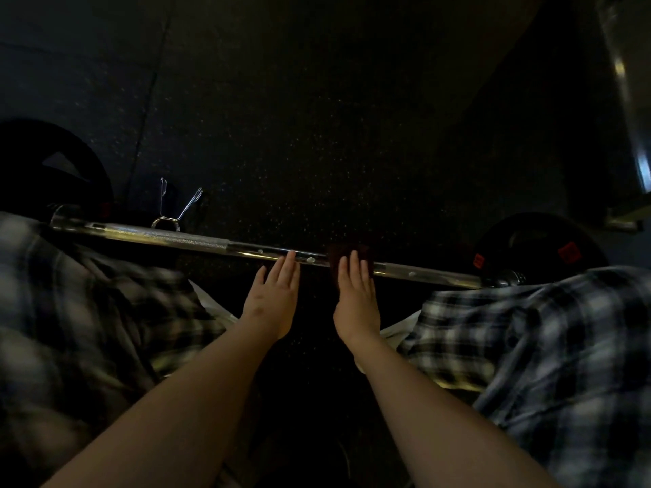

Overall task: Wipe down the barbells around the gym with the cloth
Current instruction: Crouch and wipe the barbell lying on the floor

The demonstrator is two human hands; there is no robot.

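Observation:
A chrome barbell (197, 241) lies across the dark floor from left to right, with a black plate at each end. A dark cloth (347, 253) is draped over the bar near its middle. My right hand (355, 297) lies flat with straight fingers pressing on the cloth and bar. My left hand (273, 297) is beside it, fingers straight, its fingertips touching the bare bar just left of the cloth.
A spring collar clip (172, 214) sits on the bar's left part. Black weight plates stand at the left (70, 177) and right (539, 241) ends. A metal frame (630, 100) rises at the far right. Speckled rubber floor (299, 118) lies beyond.

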